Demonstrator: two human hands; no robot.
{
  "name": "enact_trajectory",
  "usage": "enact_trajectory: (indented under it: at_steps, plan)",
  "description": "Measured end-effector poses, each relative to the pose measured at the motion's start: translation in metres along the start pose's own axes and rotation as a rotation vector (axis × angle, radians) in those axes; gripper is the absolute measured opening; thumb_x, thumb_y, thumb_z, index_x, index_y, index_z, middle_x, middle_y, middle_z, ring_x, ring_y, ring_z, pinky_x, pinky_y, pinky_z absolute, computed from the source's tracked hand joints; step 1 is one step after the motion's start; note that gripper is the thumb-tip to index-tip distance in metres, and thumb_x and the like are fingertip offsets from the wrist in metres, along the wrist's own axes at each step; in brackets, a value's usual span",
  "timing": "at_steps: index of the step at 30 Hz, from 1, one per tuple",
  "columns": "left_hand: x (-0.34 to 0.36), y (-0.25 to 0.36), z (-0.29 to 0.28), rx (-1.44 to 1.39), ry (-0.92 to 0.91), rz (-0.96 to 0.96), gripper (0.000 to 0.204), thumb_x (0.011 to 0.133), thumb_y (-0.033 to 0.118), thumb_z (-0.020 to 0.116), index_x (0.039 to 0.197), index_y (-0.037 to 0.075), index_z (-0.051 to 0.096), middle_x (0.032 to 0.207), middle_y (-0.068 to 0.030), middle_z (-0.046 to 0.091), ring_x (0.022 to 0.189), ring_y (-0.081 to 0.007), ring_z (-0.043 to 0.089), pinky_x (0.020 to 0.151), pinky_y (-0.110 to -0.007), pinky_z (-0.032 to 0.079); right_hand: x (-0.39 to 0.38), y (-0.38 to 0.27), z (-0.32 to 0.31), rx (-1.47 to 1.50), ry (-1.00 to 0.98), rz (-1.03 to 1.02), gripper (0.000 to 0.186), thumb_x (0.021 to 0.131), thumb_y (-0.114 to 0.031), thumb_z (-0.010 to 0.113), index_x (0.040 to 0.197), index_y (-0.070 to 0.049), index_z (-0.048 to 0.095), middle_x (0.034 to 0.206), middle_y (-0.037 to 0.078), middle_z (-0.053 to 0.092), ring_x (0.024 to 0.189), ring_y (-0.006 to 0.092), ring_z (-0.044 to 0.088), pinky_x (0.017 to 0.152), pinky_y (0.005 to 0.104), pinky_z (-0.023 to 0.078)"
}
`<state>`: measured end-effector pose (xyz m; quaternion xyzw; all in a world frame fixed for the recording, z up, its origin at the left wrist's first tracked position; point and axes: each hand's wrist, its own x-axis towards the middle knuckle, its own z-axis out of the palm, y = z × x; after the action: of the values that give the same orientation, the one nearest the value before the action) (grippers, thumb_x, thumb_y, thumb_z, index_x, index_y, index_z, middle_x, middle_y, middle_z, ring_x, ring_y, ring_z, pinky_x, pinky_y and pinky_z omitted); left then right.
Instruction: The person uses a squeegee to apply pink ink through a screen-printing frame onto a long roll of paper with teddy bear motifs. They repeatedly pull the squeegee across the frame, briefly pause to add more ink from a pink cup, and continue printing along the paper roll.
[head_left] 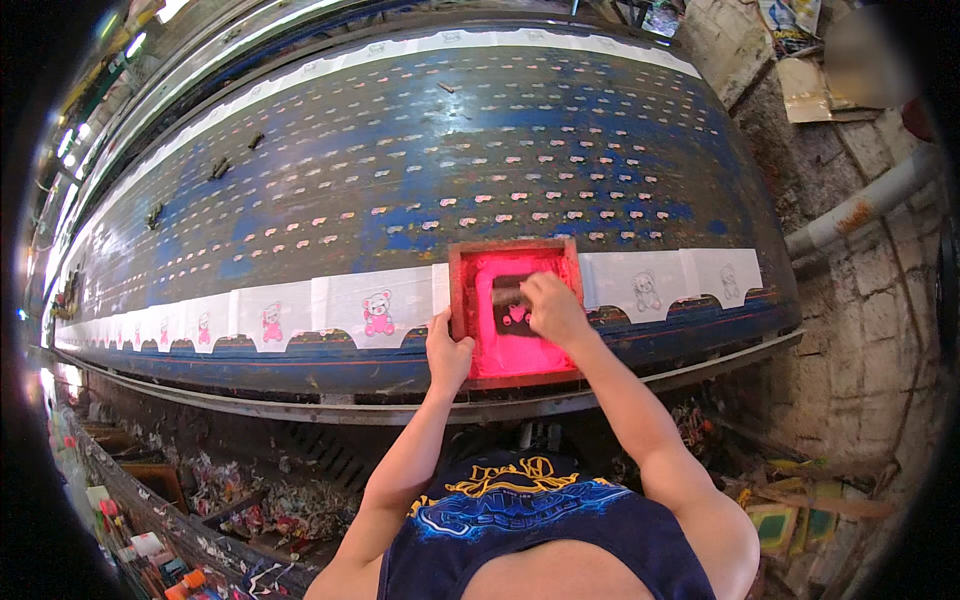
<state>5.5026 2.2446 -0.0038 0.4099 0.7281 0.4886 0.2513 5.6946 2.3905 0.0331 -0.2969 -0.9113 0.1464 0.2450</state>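
Note:
A screen-printing frame (458, 285) with red, ink-stained sides lies flat on the near side of a long dark table (330, 130). Bright pink ink (488, 345) spreads inside it around a dark stencil area. My left hand (450, 352) grips the frame's left side near the front corner. Inside the frame, my right hand (552, 308) is closed on a squeegee (508, 295), partly covered by my fingers and a little blurred. White cloth pieces run along the table edge. Left of the frame, a bear print (377, 316) is filled with pink; to the right, a bear print (647, 290) shows only outlines.
Another row of white cloth (460, 40) lines the table's far edge. Several small dark lumps (220, 168) sit on the table's left part. A metal rail (520, 405) borders the near edge. Paint containers (147, 545) stand lower left, and a rusty pipe (860, 208) crosses the right.

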Motion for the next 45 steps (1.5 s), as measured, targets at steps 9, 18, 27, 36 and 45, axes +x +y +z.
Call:
enact_trajectory:
  at_steps: [9,18,27,36,45]
  plan:
    - [0.001,0.010,-0.004,0.014,-0.019,-0.007,0.064,0.072,-0.005,0.066,0.135,-0.007,0.057,0.126,-0.0230,0.062,0.123,-0.0404,0.058,0.108,-0.043,0.046,-0.064,-0.053,-0.018,-0.007,-0.014,0.017,0.029,0.074,-0.002,0.063,0.103,0.001,0.062,0.105,0.017,0.062,0.104,0.0369,0.061,0.096,0.0444,0.050]
    - [0.001,0.003,-0.002,-0.028,-0.012,-0.006,0.063,0.073,-0.003,0.066,0.136,-0.007,0.058,0.125,-0.0226,0.062,0.121,-0.0384,0.059,0.106,-0.042,0.047,-0.089,-0.086,-0.042,0.099,-0.112,0.090,0.033,0.079,-0.010,0.073,0.109,0.003,0.065,0.110,0.018,0.064,0.108,0.0377,0.062,0.098,0.0451,0.050]
    - [0.002,-0.004,0.006,-0.078,0.032,-0.003,0.063,0.072,-0.007,0.067,0.135,-0.005,0.060,0.118,-0.0196,0.065,0.115,-0.0348,0.063,0.104,-0.039,0.049,-0.124,-0.015,-0.026,0.231,0.223,0.706,0.045,0.100,-0.032,0.069,0.119,0.009,0.064,0.114,0.023,0.063,0.108,0.0415,0.063,0.093,0.0471,0.052]
    - [-0.010,0.056,0.050,-0.204,0.058,-0.021,0.061,0.071,-0.010,0.063,0.132,-0.002,0.063,0.120,-0.0157,0.064,0.114,-0.0301,0.063,0.101,-0.037,0.049,-0.143,0.016,-0.075,0.278,0.342,0.691,0.045,0.095,-0.028,0.074,0.120,0.008,0.066,0.114,0.023,0.065,0.108,0.0390,0.065,0.095,0.0440,0.051]
    - [-0.034,0.103,0.201,-0.195,0.038,0.002,0.063,0.071,-0.012,0.061,0.134,-0.002,0.062,0.121,-0.0151,0.063,0.113,-0.0273,0.064,0.098,-0.034,0.052,-0.203,0.133,-0.156,0.198,0.348,0.711,0.042,0.096,-0.028,0.072,0.117,0.008,0.068,0.110,0.019,0.066,0.105,0.0354,0.066,0.093,0.0419,0.051]
